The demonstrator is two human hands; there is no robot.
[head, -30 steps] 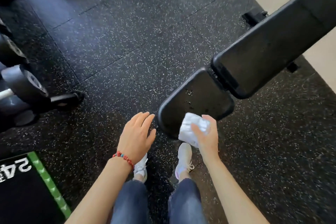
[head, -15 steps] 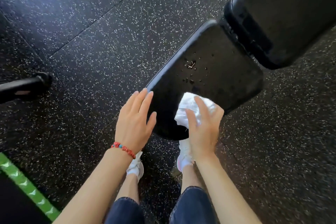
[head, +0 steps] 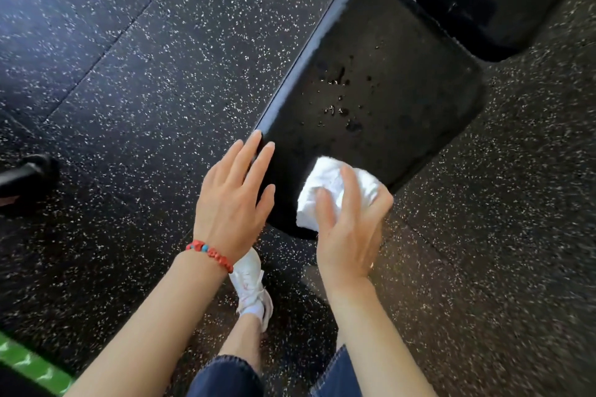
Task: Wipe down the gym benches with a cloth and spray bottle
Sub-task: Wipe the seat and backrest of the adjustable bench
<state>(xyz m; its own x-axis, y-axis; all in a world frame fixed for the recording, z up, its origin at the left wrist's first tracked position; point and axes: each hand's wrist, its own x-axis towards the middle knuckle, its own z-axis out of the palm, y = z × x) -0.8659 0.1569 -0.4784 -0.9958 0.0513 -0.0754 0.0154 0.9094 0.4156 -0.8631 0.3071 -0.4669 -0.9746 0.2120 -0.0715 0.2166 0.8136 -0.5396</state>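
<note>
Ahead of right hand (head: 346,229), droplets (head: 338,97) (unwiped) on seat pad (head: 403,74): push bunched cloth (head: 329,187) forward firmly; left hand (head: 235,193) flat, fingers straight, steadies pad edge.

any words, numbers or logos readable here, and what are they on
None can be read.
The green strip at the lower left carries pale chevron marks only, no letters.
The bench seat pad, white cloth, red bracelet and white shoe show no print.

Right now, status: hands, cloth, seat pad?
Left hand flat at seat pad edge. Right hand grips white cloth on pad's near end. Droplets ahead, unwiped. Nothing blocking.
</note>
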